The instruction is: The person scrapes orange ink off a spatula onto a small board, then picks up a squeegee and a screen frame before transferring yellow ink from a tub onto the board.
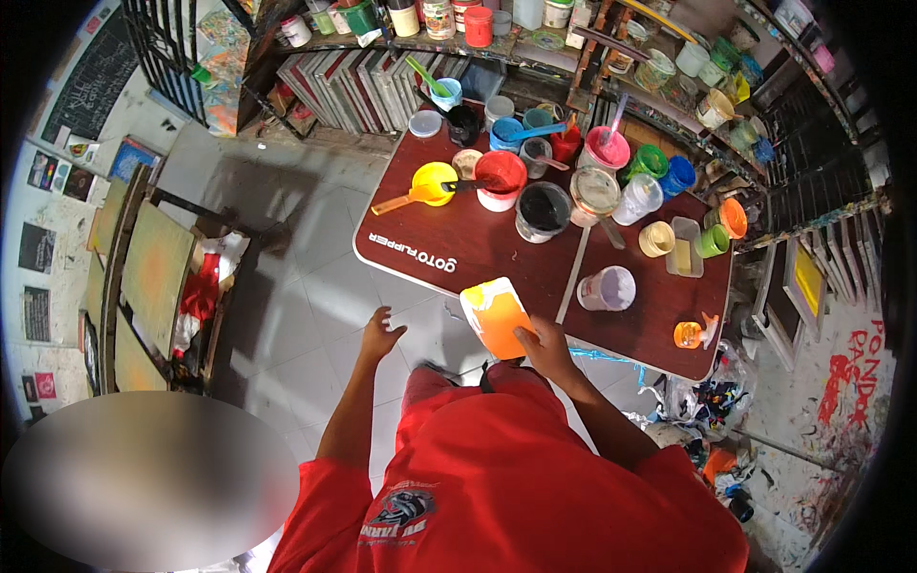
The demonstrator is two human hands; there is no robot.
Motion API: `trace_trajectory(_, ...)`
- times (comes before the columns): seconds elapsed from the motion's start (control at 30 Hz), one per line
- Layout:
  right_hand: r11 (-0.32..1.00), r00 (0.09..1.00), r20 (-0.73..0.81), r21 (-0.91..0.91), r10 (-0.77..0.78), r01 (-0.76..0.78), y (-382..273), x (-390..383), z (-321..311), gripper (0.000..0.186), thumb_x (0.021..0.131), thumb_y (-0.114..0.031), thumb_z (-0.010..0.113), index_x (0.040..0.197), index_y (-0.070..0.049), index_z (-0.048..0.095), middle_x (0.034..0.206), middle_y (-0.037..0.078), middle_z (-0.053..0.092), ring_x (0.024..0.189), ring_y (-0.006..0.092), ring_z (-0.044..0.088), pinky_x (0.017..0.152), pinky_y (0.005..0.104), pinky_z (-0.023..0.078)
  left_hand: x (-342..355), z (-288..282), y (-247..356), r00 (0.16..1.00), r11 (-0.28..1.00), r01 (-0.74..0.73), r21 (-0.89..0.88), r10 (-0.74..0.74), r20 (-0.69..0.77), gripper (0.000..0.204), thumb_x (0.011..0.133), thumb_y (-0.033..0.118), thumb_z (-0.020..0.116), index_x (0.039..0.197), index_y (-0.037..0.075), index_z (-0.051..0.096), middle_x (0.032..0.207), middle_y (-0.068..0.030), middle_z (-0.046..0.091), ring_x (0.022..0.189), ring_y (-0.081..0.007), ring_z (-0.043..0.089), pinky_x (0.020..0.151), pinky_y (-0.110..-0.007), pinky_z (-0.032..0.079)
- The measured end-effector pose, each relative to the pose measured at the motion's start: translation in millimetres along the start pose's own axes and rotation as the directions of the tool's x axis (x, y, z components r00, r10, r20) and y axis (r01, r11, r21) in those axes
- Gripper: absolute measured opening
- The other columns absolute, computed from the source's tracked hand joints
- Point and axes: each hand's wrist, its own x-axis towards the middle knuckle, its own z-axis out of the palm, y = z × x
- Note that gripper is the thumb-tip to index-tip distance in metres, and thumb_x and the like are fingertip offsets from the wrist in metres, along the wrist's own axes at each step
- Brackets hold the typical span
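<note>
My right hand (552,350) grips the lower right edge of a flat, rounded orange-and-white panel (499,317) with a yellow patch near its top. The panel is held just off the near edge of the dark red table (420,239), in front of my body. My left hand (383,334) hangs in the air to its left, fingers apart, holding nothing. Closest to the panel on the table are a white tub (606,289) and a clear tub of black paint (543,212).
Paint tubs crowd the table, among them a yellow dipper (434,184), a red paint tub (501,180) and an orange spray bottle (690,334). Framed screens (349,91) lean behind. A wooden rack (143,277) stands left; bagged waste (712,392) lies right.
</note>
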Motion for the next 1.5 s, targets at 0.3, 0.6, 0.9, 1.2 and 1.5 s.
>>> trace_trajectory(0.3,0.914,0.876,-0.303,-0.037,0.375,-0.404,-66,31,77,0.024,0.087,-0.018,0.058,0.098,0.002,0.064,0.087,0.017,0.067,0.082,0.0264,0.066,0.073,0.0352,0.050,219,3,61,0.894,0.875,-0.448,0.182,0.440,0.086,0.084,0.060,0.029,0.083,0.129,0.004,0.042,0.132,-0.0170,0.045,0.124,-0.0343,0.040,0.103,-0.044,0.033)
trace_trajectory(0.6,0.762,0.621,-0.582,-0.003,0.525,-0.647,-140,34,166,0.016,0.087,-0.011,0.057,0.094,0.003,0.062,0.077,0.011,0.065,0.070,0.0151,0.060,0.064,0.0315,0.048,300,34,93,0.864,0.815,-0.475,0.332,0.504,-0.002,0.094,0.058,0.049,0.079,0.135,0.012,0.041,0.141,-0.0105,0.037,0.135,-0.0356,0.025,0.107,-0.060,0.015)
trace_trajectory(0.9,0.768,0.594,-0.606,0.045,0.529,-0.638,-147,33,191,0.017,0.088,-0.014,0.056,0.092,0.002,0.061,0.076,0.009,0.063,0.067,0.0157,0.059,0.062,0.0306,0.047,326,54,100,0.858,0.840,-0.460,0.289,0.504,-0.099,0.083,0.062,0.056,0.074,0.130,0.016,0.048,0.134,-0.0063,0.046,0.135,-0.0374,0.026,0.102,-0.069,0.012)
trace_trajectory(1.2,0.792,0.659,-0.550,0.006,0.512,-0.610,-135,13,165,0.017,0.084,-0.014,0.060,0.094,0.000,0.063,0.077,0.013,0.065,0.068,0.0212,0.064,0.061,0.0321,0.048,318,49,79,0.794,0.802,-0.568,0.183,0.593,-0.133,0.083,0.060,0.050,0.078,0.126,0.009,0.049,0.125,-0.0103,0.053,0.125,-0.0308,0.042,0.105,-0.060,0.022)
trace_trajectory(1.5,0.878,0.800,-0.486,-0.126,0.351,-0.462,-135,24,139,0.018,0.085,-0.015,0.060,0.093,0.001,0.063,0.082,0.015,0.064,0.075,0.0263,0.064,0.066,0.0343,0.049,252,-11,49,0.908,0.792,-0.370,-0.486,0.419,-0.008,0.055,0.068,0.013,0.078,0.115,0.001,0.053,0.101,-0.0108,0.064,0.094,-0.0224,0.062,0.085,-0.034,0.049)
